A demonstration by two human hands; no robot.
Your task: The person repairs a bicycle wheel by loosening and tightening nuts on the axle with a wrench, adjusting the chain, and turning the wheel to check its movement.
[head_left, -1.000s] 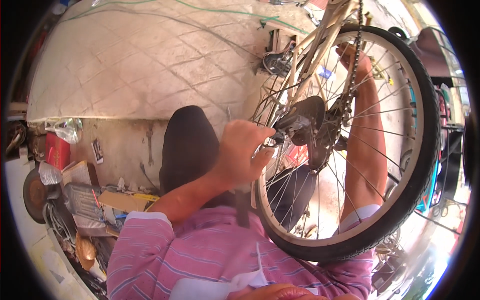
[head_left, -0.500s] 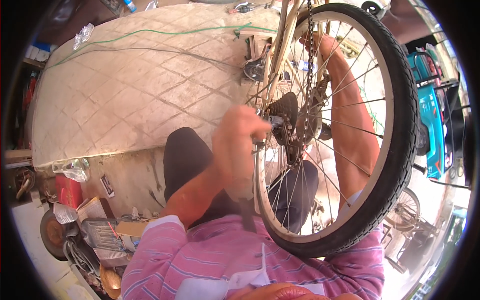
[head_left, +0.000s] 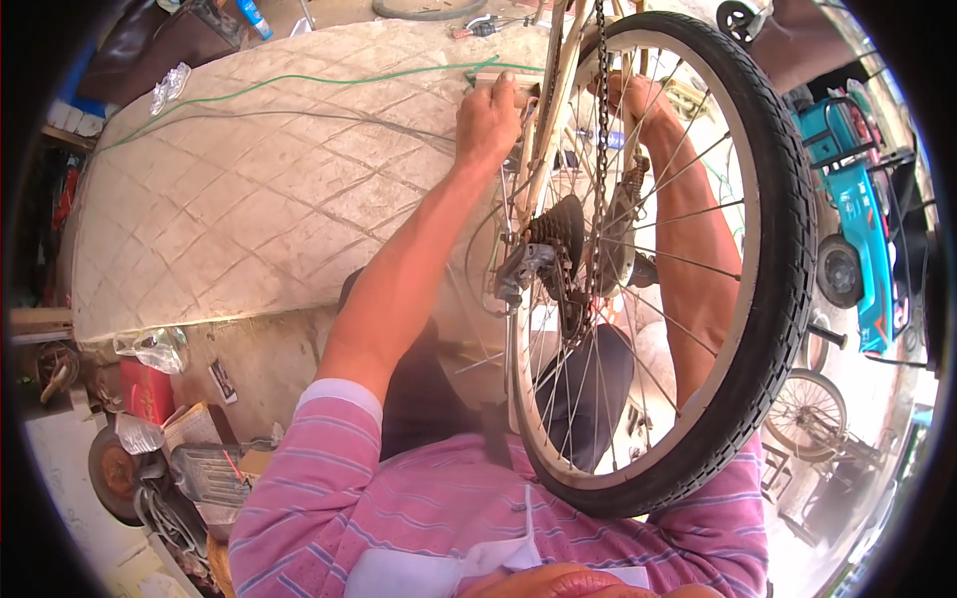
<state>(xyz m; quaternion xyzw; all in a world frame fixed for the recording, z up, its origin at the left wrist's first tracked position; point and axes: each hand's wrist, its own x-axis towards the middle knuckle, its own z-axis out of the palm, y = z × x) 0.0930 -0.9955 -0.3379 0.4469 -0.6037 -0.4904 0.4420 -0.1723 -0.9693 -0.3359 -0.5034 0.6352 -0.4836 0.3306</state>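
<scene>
A bicycle's rear wheel (head_left: 797,219) with a black tyre stands upright in front of me. Past the beige frame tube (head_left: 555,110), on its left side, my left hand (head_left: 488,122) is closed, with what it grips hidden behind its fingers. My right hand (head_left: 638,97) shows beyond the spokes, fingers bent beside the frame and chain; I cannot make out what they hold. The dark chain (head_left: 602,140) runs down to the sprockets (head_left: 558,229) at the hub. Below them hangs the rear derailleur (head_left: 573,309).
Stone-coloured paving with diagonal lines (head_left: 269,199) spreads to the left, crossed by a green cord (head_left: 329,68). A red box (head_left: 147,389) and assorted clutter sit at lower left. At right are a teal vehicle (head_left: 865,239) and another bicycle wheel (head_left: 805,417).
My left hand has moved from beside the wheel hub up and forward along the frame. My right hand stays near the frame. The wheel has shifted slightly left in view.
</scene>
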